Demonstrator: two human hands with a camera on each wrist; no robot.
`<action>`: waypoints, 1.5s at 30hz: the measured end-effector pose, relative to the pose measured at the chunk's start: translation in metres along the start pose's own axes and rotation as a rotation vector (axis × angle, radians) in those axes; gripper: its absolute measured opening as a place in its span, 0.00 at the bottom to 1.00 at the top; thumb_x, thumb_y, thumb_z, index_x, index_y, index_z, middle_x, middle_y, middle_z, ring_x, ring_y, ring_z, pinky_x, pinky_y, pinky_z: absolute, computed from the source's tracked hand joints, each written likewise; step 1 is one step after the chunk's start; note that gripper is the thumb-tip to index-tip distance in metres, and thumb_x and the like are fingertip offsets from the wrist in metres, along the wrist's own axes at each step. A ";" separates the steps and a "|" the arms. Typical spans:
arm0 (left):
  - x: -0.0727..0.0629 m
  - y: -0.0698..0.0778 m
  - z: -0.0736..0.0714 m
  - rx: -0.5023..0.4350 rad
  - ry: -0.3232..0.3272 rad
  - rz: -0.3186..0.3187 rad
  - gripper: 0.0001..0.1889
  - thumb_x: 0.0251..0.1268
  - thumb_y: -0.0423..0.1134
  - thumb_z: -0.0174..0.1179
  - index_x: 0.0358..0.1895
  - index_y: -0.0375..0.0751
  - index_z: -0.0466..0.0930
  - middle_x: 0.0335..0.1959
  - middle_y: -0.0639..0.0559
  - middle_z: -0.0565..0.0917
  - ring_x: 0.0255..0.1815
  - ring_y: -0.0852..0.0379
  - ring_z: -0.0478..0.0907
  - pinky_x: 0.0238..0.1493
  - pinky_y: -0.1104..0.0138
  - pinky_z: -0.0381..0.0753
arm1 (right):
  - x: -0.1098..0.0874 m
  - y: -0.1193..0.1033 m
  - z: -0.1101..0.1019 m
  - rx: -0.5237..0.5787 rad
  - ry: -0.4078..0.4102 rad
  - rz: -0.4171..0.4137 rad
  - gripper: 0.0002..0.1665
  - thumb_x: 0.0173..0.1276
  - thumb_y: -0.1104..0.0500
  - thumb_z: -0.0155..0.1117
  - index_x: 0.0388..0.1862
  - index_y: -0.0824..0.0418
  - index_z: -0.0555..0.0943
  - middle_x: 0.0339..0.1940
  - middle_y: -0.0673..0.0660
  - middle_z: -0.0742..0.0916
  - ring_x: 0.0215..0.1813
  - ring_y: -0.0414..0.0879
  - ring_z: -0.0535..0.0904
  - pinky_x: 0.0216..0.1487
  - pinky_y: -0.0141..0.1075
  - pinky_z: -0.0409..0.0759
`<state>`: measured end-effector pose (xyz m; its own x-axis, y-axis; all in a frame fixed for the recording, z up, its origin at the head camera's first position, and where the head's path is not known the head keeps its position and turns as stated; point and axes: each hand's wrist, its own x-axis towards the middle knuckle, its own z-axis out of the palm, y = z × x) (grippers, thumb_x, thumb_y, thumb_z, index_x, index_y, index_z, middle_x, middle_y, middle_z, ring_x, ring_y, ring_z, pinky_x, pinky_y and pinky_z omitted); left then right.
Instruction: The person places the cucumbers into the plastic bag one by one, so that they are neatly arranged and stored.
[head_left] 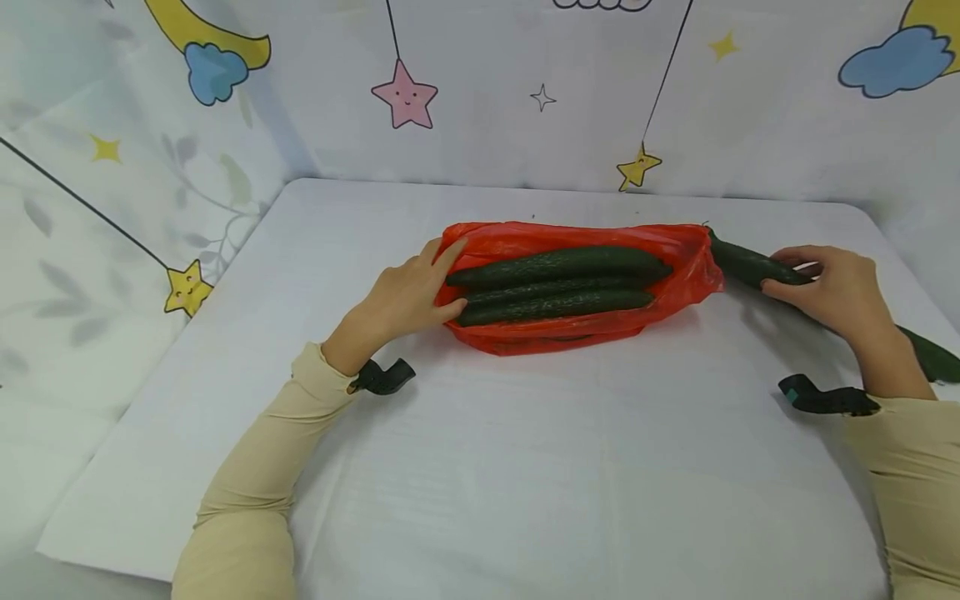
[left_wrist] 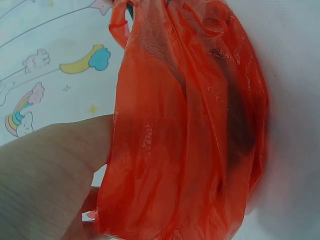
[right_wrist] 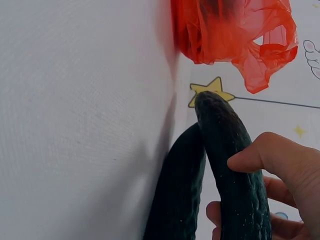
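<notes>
A red plastic bag [head_left: 551, 340] lies on its side with its opening facing up, and several dark green cucumbers [head_left: 562, 268] show inside. My left hand [head_left: 401, 296] grips the bag's left end, thumb on the near edge and fingers at the far edge. In the left wrist view the bag [left_wrist: 155, 140] hides most of the fingers. To the right of the bag, my right hand [head_left: 836, 287] holds a cucumber [head_left: 750, 262] between thumb and fingers, its far tip at the bag's right end. Another cucumber [right_wrist: 177, 190] lies beside the held one in the right wrist view.
A white-covered table [head_left: 510, 467] spreads under everything. Behind it hangs a pale cloth [head_left: 487, 108] printed with stars, clouds and moons. Dark wrist mounts [head_left: 386, 377] stick out at both beige sleeves.
</notes>
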<state>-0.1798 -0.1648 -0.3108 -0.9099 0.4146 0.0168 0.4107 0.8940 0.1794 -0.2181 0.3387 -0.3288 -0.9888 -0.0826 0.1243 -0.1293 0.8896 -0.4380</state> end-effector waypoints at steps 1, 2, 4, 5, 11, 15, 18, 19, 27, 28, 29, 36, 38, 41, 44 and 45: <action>0.000 0.000 0.000 -0.001 -0.001 0.000 0.43 0.66 0.51 0.59 0.77 0.41 0.48 0.71 0.35 0.61 0.54 0.39 0.77 0.35 0.50 0.84 | 0.000 0.000 0.000 0.001 0.008 0.000 0.27 0.65 0.54 0.65 0.55 0.72 0.76 0.52 0.78 0.78 0.51 0.73 0.74 0.33 0.34 0.66; 0.000 0.000 0.001 -0.002 -0.002 0.000 0.43 0.66 0.51 0.59 0.77 0.41 0.48 0.71 0.35 0.61 0.54 0.40 0.77 0.35 0.50 0.84 | -0.001 -0.001 -0.001 0.002 0.015 0.000 0.26 0.66 0.54 0.65 0.55 0.72 0.77 0.52 0.78 0.78 0.51 0.73 0.74 0.34 0.36 0.67; 0.000 0.000 0.001 -0.004 -0.003 -0.002 0.43 0.66 0.51 0.59 0.77 0.41 0.48 0.71 0.36 0.61 0.55 0.40 0.77 0.35 0.50 0.84 | -0.001 -0.003 -0.002 0.003 0.038 -0.008 0.26 0.65 0.54 0.65 0.55 0.72 0.77 0.53 0.78 0.78 0.52 0.72 0.74 0.35 0.32 0.65; 0.000 -0.001 0.001 -0.004 -0.003 -0.002 0.43 0.66 0.51 0.59 0.77 0.41 0.48 0.71 0.36 0.61 0.55 0.40 0.77 0.35 0.50 0.84 | -0.001 -0.004 -0.002 0.005 0.048 -0.010 0.26 0.65 0.54 0.65 0.55 0.72 0.77 0.53 0.78 0.78 0.52 0.72 0.74 0.36 0.32 0.64; -0.001 -0.001 0.002 -0.009 0.000 0.003 0.43 0.65 0.51 0.60 0.77 0.41 0.48 0.70 0.35 0.61 0.54 0.39 0.77 0.34 0.51 0.84 | -0.003 -0.013 -0.006 -0.005 0.106 -0.017 0.26 0.65 0.54 0.66 0.54 0.72 0.78 0.53 0.76 0.79 0.51 0.72 0.75 0.34 0.25 0.58; 0.000 -0.002 0.004 -0.007 0.005 0.002 0.43 0.65 0.51 0.60 0.77 0.42 0.48 0.70 0.35 0.61 0.54 0.39 0.77 0.33 0.51 0.84 | -0.004 -0.020 -0.008 -0.012 0.136 -0.010 0.25 0.64 0.55 0.66 0.54 0.72 0.78 0.54 0.76 0.78 0.52 0.72 0.75 0.32 0.22 0.56; 0.001 -0.002 0.004 -0.006 0.006 0.000 0.43 0.65 0.51 0.60 0.78 0.42 0.48 0.71 0.35 0.61 0.54 0.39 0.77 0.34 0.51 0.84 | -0.005 -0.024 -0.010 -0.001 0.170 -0.011 0.25 0.63 0.56 0.67 0.54 0.72 0.79 0.54 0.76 0.79 0.52 0.72 0.75 0.32 0.22 0.56; 0.001 -0.002 0.004 -0.006 0.006 0.001 0.43 0.65 0.51 0.60 0.78 0.42 0.48 0.70 0.35 0.61 0.54 0.39 0.77 0.34 0.51 0.84 | -0.006 -0.025 -0.010 0.003 0.182 -0.008 0.25 0.63 0.56 0.67 0.54 0.72 0.79 0.54 0.76 0.79 0.51 0.62 0.78 0.33 0.22 0.56; 0.001 -0.001 0.002 0.000 0.006 0.006 0.43 0.66 0.51 0.59 0.77 0.41 0.49 0.70 0.35 0.62 0.54 0.39 0.77 0.35 0.50 0.84 | -0.011 -0.034 -0.013 0.040 0.309 -0.063 0.25 0.60 0.60 0.69 0.53 0.73 0.80 0.50 0.75 0.81 0.34 0.11 0.55 0.36 0.15 0.54; 0.001 -0.001 0.001 0.001 0.008 0.008 0.43 0.65 0.51 0.60 0.77 0.41 0.49 0.70 0.35 0.62 0.54 0.39 0.77 0.35 0.51 0.84 | -0.011 -0.035 -0.013 0.040 0.312 -0.063 0.25 0.60 0.60 0.69 0.54 0.73 0.80 0.50 0.75 0.82 0.34 0.12 0.55 0.36 0.15 0.54; 0.001 -0.001 0.001 0.002 0.009 0.008 0.42 0.65 0.51 0.60 0.77 0.40 0.49 0.70 0.35 0.62 0.54 0.39 0.77 0.35 0.51 0.84 | -0.012 -0.037 -0.014 0.040 0.313 -0.065 0.25 0.60 0.60 0.70 0.54 0.73 0.80 0.50 0.74 0.82 0.34 0.12 0.55 0.36 0.15 0.54; 0.002 -0.001 0.000 0.006 0.014 0.004 0.42 0.65 0.51 0.60 0.77 0.40 0.50 0.70 0.35 0.62 0.54 0.39 0.78 0.35 0.51 0.84 | -0.016 -0.051 -0.017 0.048 0.315 -0.079 0.25 0.61 0.59 0.70 0.54 0.71 0.80 0.52 0.73 0.81 0.34 0.12 0.55 0.35 0.12 0.54; 0.002 -0.001 0.000 0.006 0.012 0.004 0.42 0.65 0.51 0.60 0.77 0.40 0.50 0.70 0.35 0.62 0.54 0.39 0.78 0.35 0.50 0.84 | -0.018 -0.056 -0.018 0.054 0.330 -0.099 0.25 0.60 0.60 0.71 0.54 0.71 0.81 0.52 0.73 0.82 0.35 0.13 0.56 0.36 0.12 0.54; 0.002 -0.002 0.001 0.007 0.017 0.006 0.42 0.65 0.51 0.60 0.77 0.40 0.50 0.70 0.35 0.62 0.54 0.39 0.78 0.35 0.50 0.84 | -0.019 -0.063 -0.018 0.071 0.351 -0.141 0.24 0.59 0.60 0.72 0.53 0.70 0.81 0.50 0.73 0.82 0.36 0.13 0.58 0.38 0.12 0.56; 0.002 -0.002 0.002 0.010 0.024 0.011 0.42 0.65 0.51 0.60 0.76 0.41 0.50 0.69 0.35 0.63 0.53 0.39 0.78 0.34 0.51 0.84 | -0.021 -0.070 -0.017 0.073 0.362 -0.196 0.24 0.58 0.61 0.73 0.52 0.70 0.82 0.47 0.73 0.83 0.39 0.13 0.59 0.39 0.10 0.56; 0.002 -0.002 0.002 0.009 0.025 0.011 0.42 0.65 0.51 0.60 0.76 0.41 0.50 0.69 0.36 0.63 0.52 0.39 0.78 0.34 0.51 0.84 | -0.021 -0.072 -0.017 0.071 0.361 -0.215 0.23 0.57 0.62 0.73 0.52 0.70 0.82 0.47 0.73 0.83 0.40 0.13 0.59 0.40 0.10 0.56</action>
<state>-0.1823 -0.1656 -0.3129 -0.9064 0.4203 0.0433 0.4212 0.8908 0.1703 -0.1866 0.2839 -0.2846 -0.8508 -0.0886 0.5180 -0.3469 0.8351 -0.4269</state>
